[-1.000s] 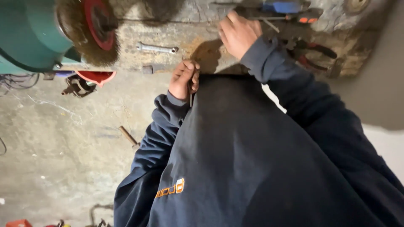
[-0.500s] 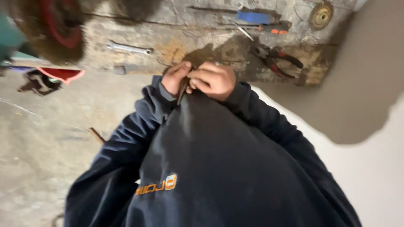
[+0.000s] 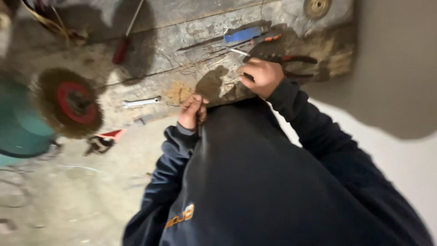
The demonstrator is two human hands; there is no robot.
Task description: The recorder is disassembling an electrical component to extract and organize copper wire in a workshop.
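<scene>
At the near edge of the workbench (image 3: 191, 50), my left hand (image 3: 191, 111) is curled shut around a thin dark rod (image 3: 199, 127), which runs from the fist toward my chest and lies against the dark jacket (image 3: 255, 182). The rod's upper end is hidden inside the fingers, so I cannot say how far it reaches past them. My right hand (image 3: 258, 76) is higher on the bench, well apart from the left, with the fingers bent inward; it may be pinching something small and dark at the fingertips, but the blur keeps me from telling whether it holds anything.

Just beyond the right hand lie the pliers (image 3: 296, 60) with dark and orange handles, touching or nearly touching the knuckles. Beside them, farther up the bench, are a blue flat tool (image 3: 242, 35) and a slim tool with an orange band (image 3: 266, 38). A silver spanner (image 3: 141, 102) lies to the left of my left hand, near the bench edge but apart from the fist. A screwdriver with a red handle (image 3: 121, 49) lies farther up and to the left. A round brass-coloured disc (image 3: 317, 6) sits at the top edge of the bench.

Off the left side, a wire brush wheel (image 3: 70, 102) with a red hub is mounted on a green machine (image 3: 20, 123), above the concrete floor (image 3: 68, 196).
</scene>
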